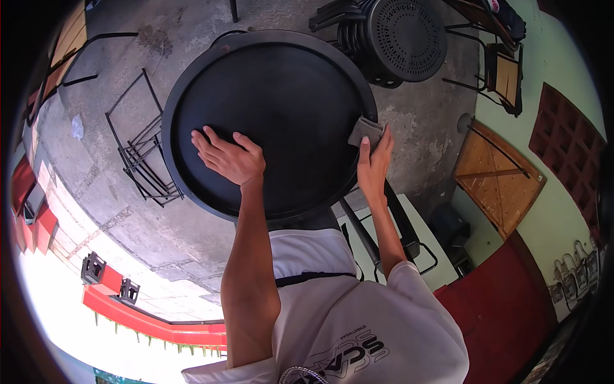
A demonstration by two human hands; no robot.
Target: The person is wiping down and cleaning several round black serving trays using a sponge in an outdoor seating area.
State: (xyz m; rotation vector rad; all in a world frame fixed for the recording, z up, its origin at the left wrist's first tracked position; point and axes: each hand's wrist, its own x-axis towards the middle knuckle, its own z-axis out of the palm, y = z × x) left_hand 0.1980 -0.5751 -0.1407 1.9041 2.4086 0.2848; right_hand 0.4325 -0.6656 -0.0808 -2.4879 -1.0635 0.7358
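In the head view a large round black tray-like top with a raised rim (268, 129) lies in front of me. My left hand (230, 152) rests on its inner surface, left of the middle, with fingers spread and nothing held. At the right side of the rim, my right hand (376, 161) grips a folded grey sandpaper-like sheet or cloth (365, 130), pressed against the rim; which material it is I cannot tell. What supports the round top is mostly hidden beneath it.
Stacked black stools with a perforated round seat (407, 38) stand beyond the rim at the upper right. A folded black metal frame (146, 153) lies on the concrete floor at left. A wooden panel (499, 177) leans by the green wall. A pale surface (436, 249) is near my right arm.
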